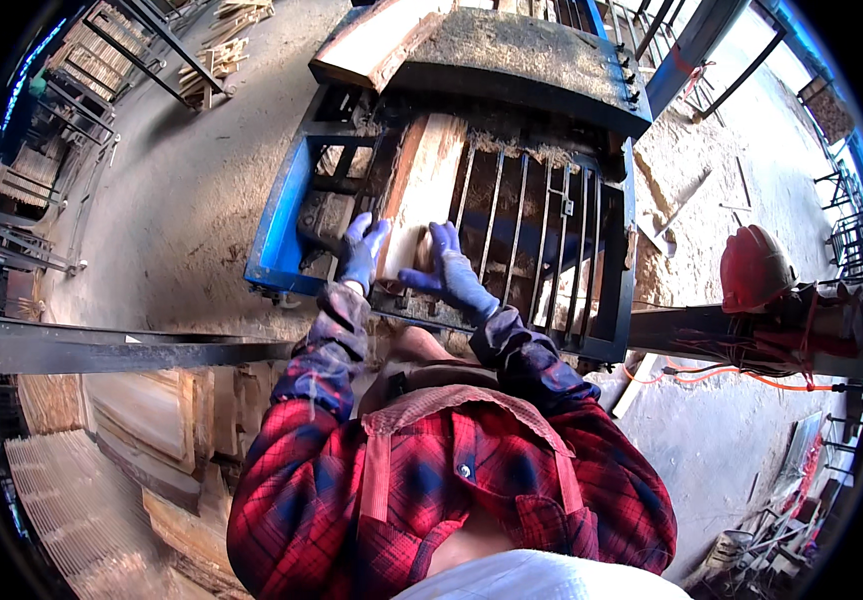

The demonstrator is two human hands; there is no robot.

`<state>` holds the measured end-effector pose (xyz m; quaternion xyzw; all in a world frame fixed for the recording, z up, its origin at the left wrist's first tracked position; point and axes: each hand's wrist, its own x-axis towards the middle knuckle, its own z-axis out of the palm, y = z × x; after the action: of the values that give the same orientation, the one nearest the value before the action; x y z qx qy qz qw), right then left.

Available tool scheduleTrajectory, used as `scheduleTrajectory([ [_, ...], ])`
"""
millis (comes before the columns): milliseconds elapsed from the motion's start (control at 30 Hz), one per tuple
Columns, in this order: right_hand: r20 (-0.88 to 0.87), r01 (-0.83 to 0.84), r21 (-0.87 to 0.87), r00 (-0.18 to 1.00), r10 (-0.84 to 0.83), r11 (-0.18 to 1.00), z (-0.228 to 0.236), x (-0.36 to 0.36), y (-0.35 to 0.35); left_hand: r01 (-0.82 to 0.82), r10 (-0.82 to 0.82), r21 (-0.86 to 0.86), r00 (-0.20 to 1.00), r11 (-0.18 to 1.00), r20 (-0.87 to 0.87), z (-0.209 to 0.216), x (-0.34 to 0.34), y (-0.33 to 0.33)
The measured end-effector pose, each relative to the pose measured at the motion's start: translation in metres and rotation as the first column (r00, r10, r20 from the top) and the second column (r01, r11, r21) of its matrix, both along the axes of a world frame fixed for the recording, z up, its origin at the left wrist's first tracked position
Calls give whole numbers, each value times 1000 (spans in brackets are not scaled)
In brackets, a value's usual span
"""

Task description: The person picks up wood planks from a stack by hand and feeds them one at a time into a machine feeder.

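A rough board (421, 185) with bark along its left edge lies on the bars of a blue-framed woodworking machine (281, 225). The board's far end passes beneath the machine's sawdust-covered hood (526, 60). My left hand (360, 250), in a blue-purple glove, rests at the board's left edge near its close end, fingers stretched forward. At the right side of that end is my right hand (456, 280), gloved alike, with thumb and fingers spread. Neither hand is wrapped around the board. A second bark-edged plank (376, 45) lies on top of the hood.
Stacked boards (141, 415) stand at the lower left, below a dark metal beam (121, 350). To the right, a red hard hat (751, 268) sits on a dark support. An orange cord (741, 374) runs below it. Sawdust and wood scraps litter the concrete floor (186, 200).
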<state>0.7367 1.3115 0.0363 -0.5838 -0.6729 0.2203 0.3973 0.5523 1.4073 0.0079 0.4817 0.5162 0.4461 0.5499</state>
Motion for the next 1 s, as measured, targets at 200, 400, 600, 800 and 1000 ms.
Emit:
scheduleTrajectory([
  [200,383,55,27,922,-61,998,-18,1,47,-74,206,249,803,966,-560,-8,34,68],
  [400,515,90,24,853,-90,996,-37,21,85,414,131,358,484,837,-865,23,33,104],
  [600,519,131,-93,852,-64,987,-24,55,151,231,523,915,762,331,-381,106,49,204],
  [800,242,168,-226,964,-112,960,9,84,215,-139,229,235,880,962,-417,172,3,331],
  [1000,-829,-59,-178,547,-118,982,27,59,219,-113,141,443,990,889,-30,180,48,299],
])
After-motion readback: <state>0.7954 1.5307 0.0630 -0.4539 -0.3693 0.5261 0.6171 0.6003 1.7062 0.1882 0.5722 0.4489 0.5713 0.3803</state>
